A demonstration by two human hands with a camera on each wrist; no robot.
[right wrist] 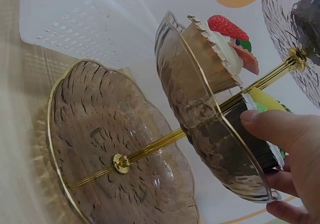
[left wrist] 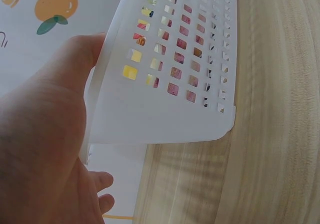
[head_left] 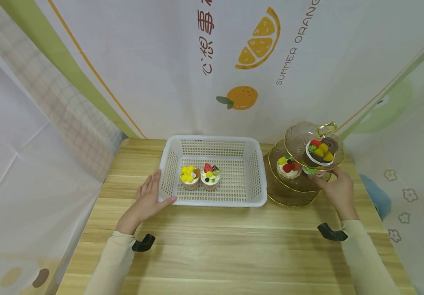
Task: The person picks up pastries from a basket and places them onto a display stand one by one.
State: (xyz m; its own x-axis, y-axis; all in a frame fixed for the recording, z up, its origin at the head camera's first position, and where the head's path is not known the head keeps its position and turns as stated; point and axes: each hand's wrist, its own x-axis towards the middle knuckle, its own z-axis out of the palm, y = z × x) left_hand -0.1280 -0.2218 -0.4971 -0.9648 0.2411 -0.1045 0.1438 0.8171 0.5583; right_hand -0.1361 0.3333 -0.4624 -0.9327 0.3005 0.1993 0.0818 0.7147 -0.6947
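Note:
A white perforated basket (head_left: 248,174) (left wrist: 170,109) sits on the wooden table (head_left: 212,246) and holds two cupcakes: one topped with yellow fruit (head_left: 189,176), one with a strawberry (head_left: 210,176). My left hand (head_left: 156,192) (left wrist: 50,134) holds the basket's front left corner, thumb on the front rim. To the right stands a three-tier glass stand (head_left: 293,192) (right wrist: 100,134) with gold rims. My right hand (head_left: 324,180) (right wrist: 265,149) pinches a dark-wrapped cupcake (head_left: 313,172) (right wrist: 235,139) on the middle tier. Another strawberry cupcake (head_left: 288,167) (right wrist: 215,49) shares that tier. The top tier carries a fruit cupcake (head_left: 320,151).
A printed cloth backdrop (head_left: 234,61) with oranges hangs right behind the table and along both sides. The stand's bottom tier holds nothing. Bare wood lies between the basket and the table's near edge.

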